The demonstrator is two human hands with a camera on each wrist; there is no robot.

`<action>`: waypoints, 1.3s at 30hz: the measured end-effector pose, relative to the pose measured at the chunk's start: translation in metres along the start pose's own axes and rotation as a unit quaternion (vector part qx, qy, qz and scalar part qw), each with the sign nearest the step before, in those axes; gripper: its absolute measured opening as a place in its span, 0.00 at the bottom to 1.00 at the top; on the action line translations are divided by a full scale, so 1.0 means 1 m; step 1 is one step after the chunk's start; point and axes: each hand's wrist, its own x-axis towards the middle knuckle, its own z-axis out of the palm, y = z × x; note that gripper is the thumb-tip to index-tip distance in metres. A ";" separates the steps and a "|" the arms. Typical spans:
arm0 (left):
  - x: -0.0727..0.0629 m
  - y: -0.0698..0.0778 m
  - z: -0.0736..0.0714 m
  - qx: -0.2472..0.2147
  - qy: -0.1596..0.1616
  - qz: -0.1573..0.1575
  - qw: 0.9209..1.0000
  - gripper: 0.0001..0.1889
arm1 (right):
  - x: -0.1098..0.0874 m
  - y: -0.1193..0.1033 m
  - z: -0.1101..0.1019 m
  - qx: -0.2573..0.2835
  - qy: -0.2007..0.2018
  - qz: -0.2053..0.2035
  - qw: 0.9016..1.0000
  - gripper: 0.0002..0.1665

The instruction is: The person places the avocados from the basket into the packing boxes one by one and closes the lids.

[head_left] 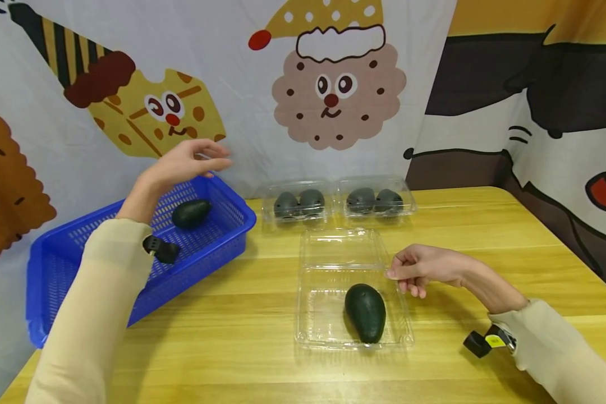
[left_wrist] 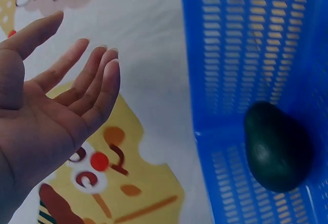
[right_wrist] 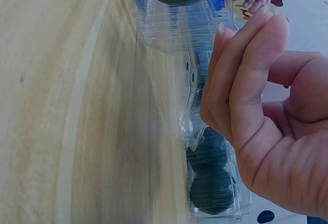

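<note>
My left hand is raised above the far end of a blue plastic basket, its fingers loosely extended and holding nothing. A dark green avocado lies inside that basket, also visible in the left wrist view as a glossy avocado. On the table, an unlidded clear plastic clamshell box holds one avocado in its near half, on the right side. With bent fingers, my right hand pinches the right edge of this box near its hinge; the exact contact is partly hidden in the right wrist view.
Two closed clear boxes, the left box and the right box, stand at the table's back edge with two avocados in each. Behind the wooden table hangs a cartoon-printed cloth.
</note>
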 end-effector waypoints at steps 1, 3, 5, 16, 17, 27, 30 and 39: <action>0.000 -0.004 -0.001 0.002 0.003 -0.003 1.000 0.29 | 0.000 0.000 0.000 0.000 0.000 0.000 1.000 0.15; -0.001 -0.011 -0.004 0.003 0.009 -0.011 1.000 0.30 | 0.001 0.000 0.000 0.000 0.001 0.001 1.000 0.15; -0.002 -0.017 -0.006 -0.001 0.012 -0.019 1.000 0.30 | 0.001 0.001 0.000 0.000 0.001 0.000 1.000 0.15; -0.005 -0.046 -0.011 -0.001 0.014 -0.044 0.999 0.31 | 0.001 0.002 -0.001 0.004 0.001 0.001 1.000 0.16; -0.006 -0.049 -0.011 0.001 0.014 -0.046 0.999 0.31 | 0.001 0.002 -0.001 0.004 0.001 0.000 1.000 0.15; -0.016 -0.079 -0.014 0.010 0.010 -0.092 0.996 0.35 | 0.001 0.002 -0.001 0.004 -0.005 -0.004 1.000 0.15; -0.017 -0.087 -0.015 0.005 0.006 -0.099 0.995 0.35 | 0.001 0.002 -0.001 0.005 -0.004 -0.003 1.000 0.15; -0.018 -0.101 -0.012 0.028 -0.007 -0.116 0.993 0.35 | 0.000 0.001 0.000 0.000 0.004 -0.001 1.000 0.15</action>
